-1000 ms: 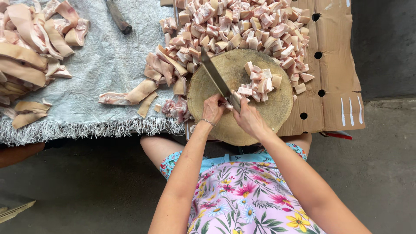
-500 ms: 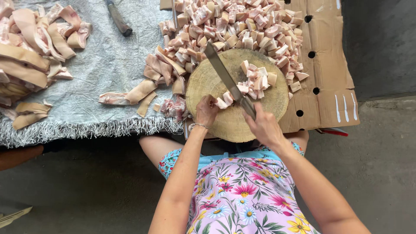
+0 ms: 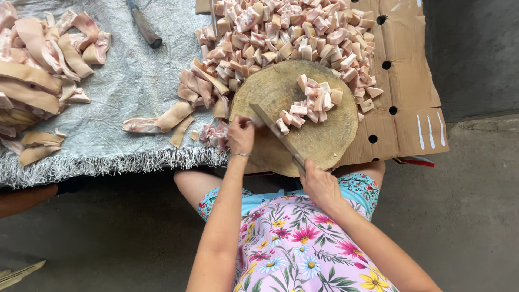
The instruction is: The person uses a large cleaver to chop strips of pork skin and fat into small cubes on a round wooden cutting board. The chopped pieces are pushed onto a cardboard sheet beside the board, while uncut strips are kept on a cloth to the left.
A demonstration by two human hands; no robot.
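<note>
Floor (image 3: 476, 205) w/ cloth (image 3: 124, 81), cardboard (image 3: 411, 81)

Both forearms reach forward; left hand (image 3: 241, 135) curled, fingers down (bangle at wrist); right hand (image 3: 320, 185) fisted, gripping.

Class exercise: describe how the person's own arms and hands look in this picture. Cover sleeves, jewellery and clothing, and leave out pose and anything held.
Both arms are bare from the shoulder down: no sleeves and no gloves. The left hand has a thin metal bangle at the wrist. The right hand shows no ring, watch or bracelet. The person wears a sleeveless floral garment, lilac with pink, yellow and white flowers, edged in light blue.
</note>
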